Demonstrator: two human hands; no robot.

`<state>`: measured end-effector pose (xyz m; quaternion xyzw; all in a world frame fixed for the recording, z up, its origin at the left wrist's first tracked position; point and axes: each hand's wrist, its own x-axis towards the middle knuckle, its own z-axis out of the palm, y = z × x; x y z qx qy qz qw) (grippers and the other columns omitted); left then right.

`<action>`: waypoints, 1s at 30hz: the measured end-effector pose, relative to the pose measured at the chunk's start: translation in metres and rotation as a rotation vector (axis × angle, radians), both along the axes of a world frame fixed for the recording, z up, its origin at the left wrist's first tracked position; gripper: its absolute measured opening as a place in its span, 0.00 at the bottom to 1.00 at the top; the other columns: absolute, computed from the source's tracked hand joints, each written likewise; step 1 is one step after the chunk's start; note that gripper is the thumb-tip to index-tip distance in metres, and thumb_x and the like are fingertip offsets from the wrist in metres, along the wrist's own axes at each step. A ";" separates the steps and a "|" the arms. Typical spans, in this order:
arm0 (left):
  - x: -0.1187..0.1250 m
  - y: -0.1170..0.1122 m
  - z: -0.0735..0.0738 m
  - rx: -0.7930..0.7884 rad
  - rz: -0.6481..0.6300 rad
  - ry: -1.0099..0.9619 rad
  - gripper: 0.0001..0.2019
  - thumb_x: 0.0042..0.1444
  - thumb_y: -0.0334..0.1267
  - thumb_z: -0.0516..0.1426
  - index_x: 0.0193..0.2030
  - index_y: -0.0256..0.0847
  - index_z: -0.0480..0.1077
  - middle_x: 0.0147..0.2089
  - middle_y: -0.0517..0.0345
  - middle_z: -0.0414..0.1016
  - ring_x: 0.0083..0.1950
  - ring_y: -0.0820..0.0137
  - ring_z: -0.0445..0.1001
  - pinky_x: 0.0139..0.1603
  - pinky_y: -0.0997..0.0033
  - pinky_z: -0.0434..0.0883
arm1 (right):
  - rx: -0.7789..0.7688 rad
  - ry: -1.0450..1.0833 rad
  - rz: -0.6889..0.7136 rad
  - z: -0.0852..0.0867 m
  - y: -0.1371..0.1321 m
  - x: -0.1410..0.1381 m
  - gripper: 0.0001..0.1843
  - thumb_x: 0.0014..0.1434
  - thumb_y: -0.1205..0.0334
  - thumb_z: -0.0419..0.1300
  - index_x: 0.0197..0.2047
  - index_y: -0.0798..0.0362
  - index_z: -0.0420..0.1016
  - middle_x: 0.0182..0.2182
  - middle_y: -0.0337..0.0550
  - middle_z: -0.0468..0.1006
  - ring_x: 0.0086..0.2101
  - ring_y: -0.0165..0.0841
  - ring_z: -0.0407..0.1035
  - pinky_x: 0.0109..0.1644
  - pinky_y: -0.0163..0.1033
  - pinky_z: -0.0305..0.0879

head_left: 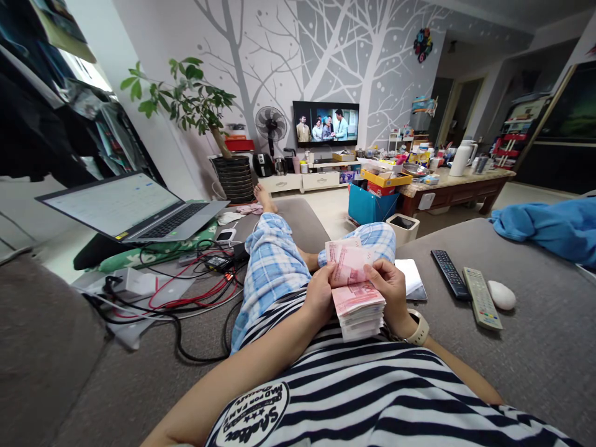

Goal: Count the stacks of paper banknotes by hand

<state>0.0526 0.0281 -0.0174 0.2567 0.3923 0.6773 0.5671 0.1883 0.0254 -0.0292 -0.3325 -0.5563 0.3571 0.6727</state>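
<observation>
A thick stack of pink and white banknotes (359, 310) rests against the striped shirt at my waist. My left hand (320, 293) is closed on the left edge of the banknotes, with its thumb on top. On the other side, my right hand (390, 288) pinches the right edge of an upper banknote (350, 264) between thumb and fingers. The upper notes are folded up and away from the stack toward my knees. A pale watch band (419, 328) circles my right wrist. The fingers beneath the notes are partly hidden.
On the sofa, an open laptop (167, 220) and tangled cables (205, 292) lie to the left. At right are a black remote (449, 274), a beige remote (482, 298), a white mouse (501, 295) and blue cloth (549, 226). Beyond stands a cluttered coffee table (484, 180).
</observation>
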 end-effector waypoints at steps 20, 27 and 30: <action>0.000 -0.003 0.000 0.027 -0.048 0.105 0.08 0.41 0.40 0.59 0.24 0.37 0.76 0.26 0.56 0.78 0.31 0.66 0.74 0.38 0.67 0.71 | 0.012 0.022 0.021 0.001 -0.002 -0.001 0.16 0.56 0.54 0.65 0.23 0.53 0.69 0.19 0.34 0.65 0.22 0.27 0.56 0.27 0.35 0.55; 0.000 -0.001 -0.003 0.023 -0.060 0.104 0.08 0.39 0.39 0.59 0.23 0.37 0.75 0.26 0.55 0.78 0.29 0.66 0.73 0.35 0.67 0.71 | 0.021 0.008 0.023 0.000 -0.003 0.000 0.14 0.57 0.54 0.64 0.25 0.53 0.72 0.20 0.35 0.69 0.23 0.28 0.60 0.27 0.35 0.58; 0.000 -0.002 -0.001 0.028 -0.054 0.104 0.08 0.39 0.39 0.59 0.23 0.37 0.75 0.26 0.55 0.78 0.29 0.67 0.72 0.35 0.67 0.71 | 0.018 -0.001 0.015 -0.001 -0.002 0.000 0.12 0.57 0.55 0.64 0.27 0.53 0.74 0.21 0.36 0.71 0.24 0.29 0.62 0.28 0.35 0.59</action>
